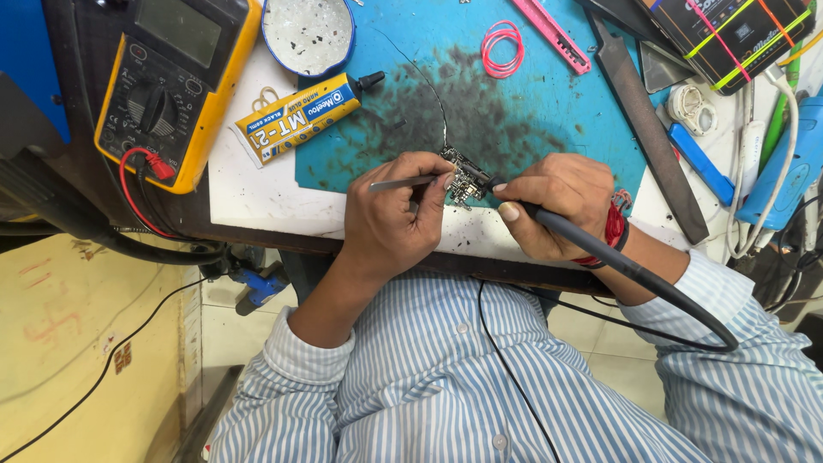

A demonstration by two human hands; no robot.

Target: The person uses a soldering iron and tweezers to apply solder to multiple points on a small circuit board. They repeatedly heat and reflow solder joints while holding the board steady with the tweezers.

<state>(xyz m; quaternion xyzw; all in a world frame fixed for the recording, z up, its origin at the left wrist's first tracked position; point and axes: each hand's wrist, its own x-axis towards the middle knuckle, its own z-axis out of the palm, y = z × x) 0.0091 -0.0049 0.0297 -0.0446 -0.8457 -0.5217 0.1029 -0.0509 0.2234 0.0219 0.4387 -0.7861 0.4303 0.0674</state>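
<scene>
Head view, read from the left with the small circuit board as landmark: a yellow multimeter lies far left of the board and higher up, its red lead plugged in. Nearer, up and left of the board, lie a yellow glue tube and a round blue-rimmed tin. The left hand sits just left of the board, fingers clamped on thin metal tweezers whose tips meet the board. The board rests on the stained teal mat near the bench's front edge. The right hand, just right of the board, grips a black soldering iron, tip on the board. Farther right lie a dark metal file and a blue device
</scene>
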